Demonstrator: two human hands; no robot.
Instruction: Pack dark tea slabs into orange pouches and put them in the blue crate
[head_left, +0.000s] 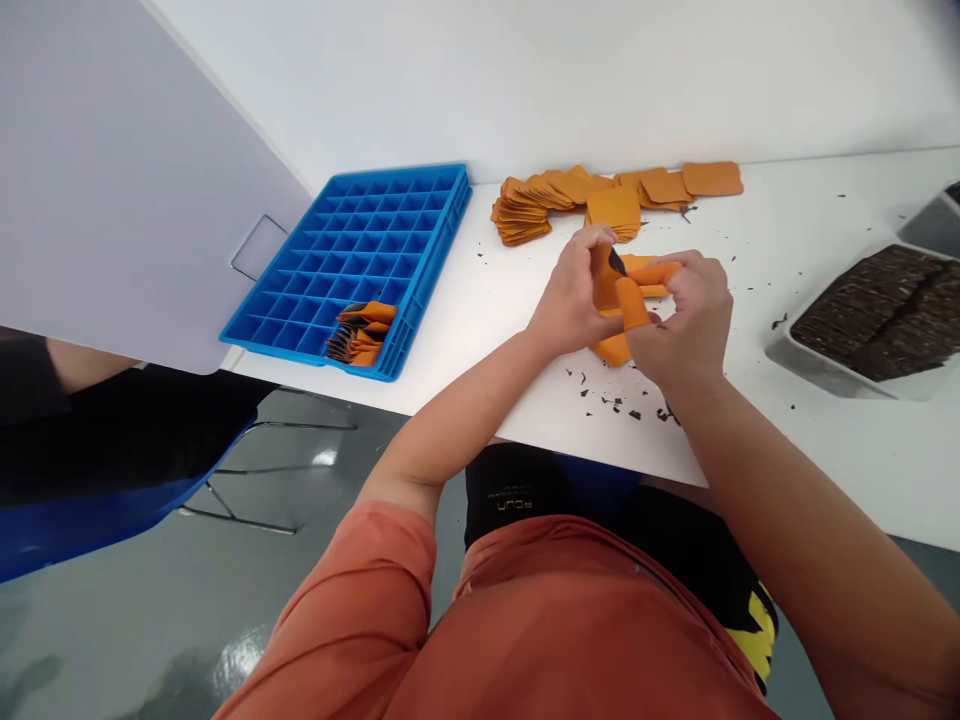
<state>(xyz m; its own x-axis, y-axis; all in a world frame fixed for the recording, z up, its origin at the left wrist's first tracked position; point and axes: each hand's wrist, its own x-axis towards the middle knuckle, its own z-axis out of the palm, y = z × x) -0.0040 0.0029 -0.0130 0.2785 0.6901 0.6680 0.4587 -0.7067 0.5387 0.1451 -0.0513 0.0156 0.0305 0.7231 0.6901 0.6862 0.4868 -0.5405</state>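
Observation:
Both my hands meet over the white table [795, 230] and grip an orange pouch [632, 300]. My left hand [574, 295] pinches its left side, where a small dark piece [616, 263] pokes out at the top. My right hand [686, 320] curls its fingers around the pouch's right part. Another orange pouch [613, 349] lies on the table just below my hands. Behind them sits a spread of stacked orange pouches [570, 195].
A blue grid tray [352, 250] stands at the left, with several filled orange pouches [361, 335] in its near corner cells. A grey tray of dark flat pieces [877, 315] is at the right. Dark crumbs [615, 400] dot the table edge. A white divider panel [112, 180] stands far left.

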